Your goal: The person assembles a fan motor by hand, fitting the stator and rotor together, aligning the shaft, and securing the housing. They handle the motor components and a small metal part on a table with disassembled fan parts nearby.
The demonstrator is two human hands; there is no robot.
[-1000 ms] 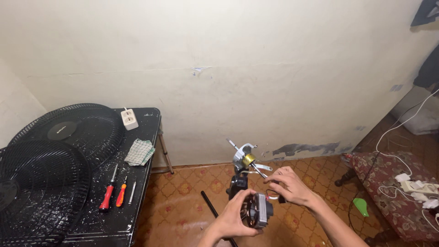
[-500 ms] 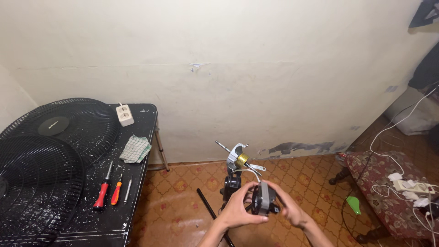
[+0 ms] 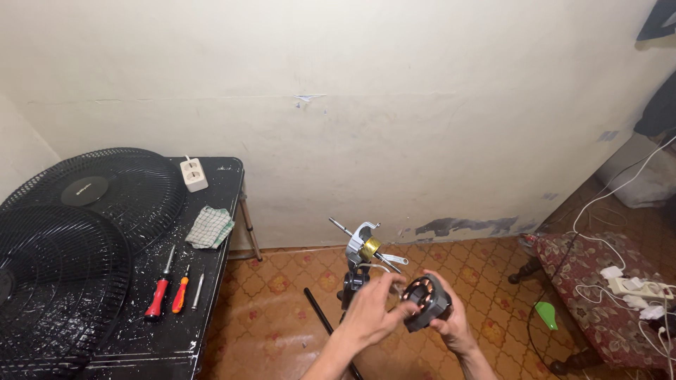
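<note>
Both hands meet low in the frame, over the tiled floor. Right hand cups a small dark motor stator w/ copper windings from below & behind; fingers wrapped round its housing, palm mostly hidden behind it. Left hand comes in from the left w/ fingertips reaching to the stator's left edge; whether it pinches anything there is hard to make out. Forearms cut off by the bottom edge.

Just behind the hands: 1 fan stand head, grey bracket w/ a brass-coloured part & a thin shaft sticking up-left; white wires run down from it twd the hands, ends hidden. Its black pole is partly covered by the left arm.

Left: 1 black table, paint-speckled. On it 2 black fan grilles, overlapping, lower one cut off by the frame; 2 red/orange-handled screwdrivers plus 1 thin grey tool beside them; 1 checked cloth; 1 white socket block.

Right: patterned stool w/ white cables & adapters, count unclear.
</note>
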